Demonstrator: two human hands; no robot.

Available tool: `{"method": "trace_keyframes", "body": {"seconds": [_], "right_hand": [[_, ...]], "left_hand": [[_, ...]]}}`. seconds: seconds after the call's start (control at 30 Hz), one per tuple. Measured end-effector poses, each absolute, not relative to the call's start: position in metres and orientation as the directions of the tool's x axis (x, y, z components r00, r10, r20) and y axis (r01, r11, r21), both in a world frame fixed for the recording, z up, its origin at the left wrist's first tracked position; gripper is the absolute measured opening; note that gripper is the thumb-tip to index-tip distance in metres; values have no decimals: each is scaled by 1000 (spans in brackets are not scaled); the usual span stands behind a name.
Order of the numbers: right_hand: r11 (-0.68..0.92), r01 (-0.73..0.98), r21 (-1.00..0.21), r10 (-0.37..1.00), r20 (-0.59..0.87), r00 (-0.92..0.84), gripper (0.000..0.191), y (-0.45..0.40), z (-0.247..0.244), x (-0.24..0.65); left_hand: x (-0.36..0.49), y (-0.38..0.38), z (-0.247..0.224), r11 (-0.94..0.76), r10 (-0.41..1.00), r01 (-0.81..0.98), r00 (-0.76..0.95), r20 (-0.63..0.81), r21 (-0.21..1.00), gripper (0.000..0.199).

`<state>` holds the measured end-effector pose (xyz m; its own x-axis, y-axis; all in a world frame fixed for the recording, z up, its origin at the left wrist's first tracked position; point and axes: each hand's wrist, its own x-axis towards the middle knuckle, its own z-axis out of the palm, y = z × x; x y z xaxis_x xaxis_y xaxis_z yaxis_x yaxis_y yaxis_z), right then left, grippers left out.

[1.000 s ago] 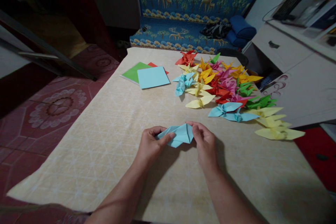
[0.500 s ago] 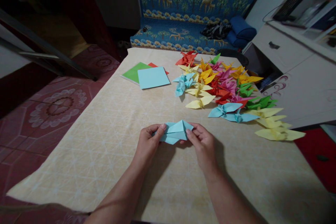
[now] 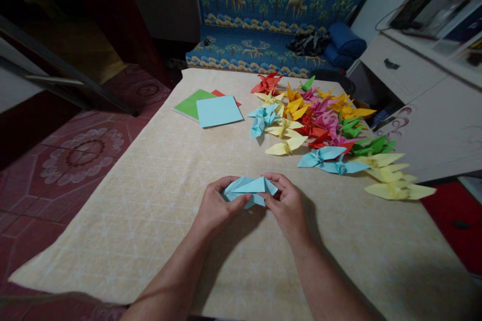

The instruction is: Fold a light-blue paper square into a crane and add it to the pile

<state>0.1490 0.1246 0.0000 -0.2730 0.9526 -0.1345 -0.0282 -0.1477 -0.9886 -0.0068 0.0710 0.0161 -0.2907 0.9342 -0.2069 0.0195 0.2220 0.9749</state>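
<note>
A partly folded light blue paper (image 3: 250, 186) is held between both hands above the cloth-covered table (image 3: 150, 200). My left hand (image 3: 218, 205) grips its left part, the thumb lying across the lower front edge. At the right end my right hand (image 3: 284, 205) pinches it, with the thumb in front and fingers behind. Beyond the hands, square sheets lie stacked: a light blue sheet (image 3: 219, 111) on top, a green sheet (image 3: 192, 103) and a red one under it. Many folded paper cranes (image 3: 320, 115) in several colours spread over the right back of the table.
A blue patterned sofa (image 3: 248, 35) stands behind the table, with a dark cloth and a blue bundle (image 3: 346, 40) on it. White drawers (image 3: 444, 120) are on the right. To the left are red floor tiles (image 3: 83, 150) and a metal frame (image 3: 56, 79).
My left thumb has moved right and down along the paper's front. My right fingers have risen behind its right end, and the paper's flaps have shifted. The view has moved very slightly.
</note>
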Motion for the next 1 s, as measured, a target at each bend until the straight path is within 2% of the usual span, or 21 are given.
{"method": "trace_keyframes", "body": {"seconds": [0.17,0.37,0.57,0.7,0.77,0.87,1.0], "right_hand": [[-82,105,-991,959,-107,-263,38,125,6,147],[30,277,-960,980,-27,-199,15,125,4,144],[32,286,-958,983,-21,-181,17,120,1,143],[22,188,-982,978,-18,-208,24,117,0,145],[52,151,-987,979,20,-205,31,115,-1,147],[198,223,-954,968,154,-199,41,113,-4,151],[386,320,-865,918,326,-226,38,113,-5,153]], "left_hand": [[-6,69,19,194,960,79,-219,-173,978,38],[-3,70,23,169,969,99,-200,-147,981,35],[-2,72,17,219,941,27,-271,-203,975,32],[-2,72,12,232,916,-67,-321,-241,970,33],[-3,73,11,230,897,-106,-363,-253,968,34],[-3,73,11,203,859,-125,-454,-237,971,33],[-3,73,11,179,832,-105,-515,-207,978,33]]}}
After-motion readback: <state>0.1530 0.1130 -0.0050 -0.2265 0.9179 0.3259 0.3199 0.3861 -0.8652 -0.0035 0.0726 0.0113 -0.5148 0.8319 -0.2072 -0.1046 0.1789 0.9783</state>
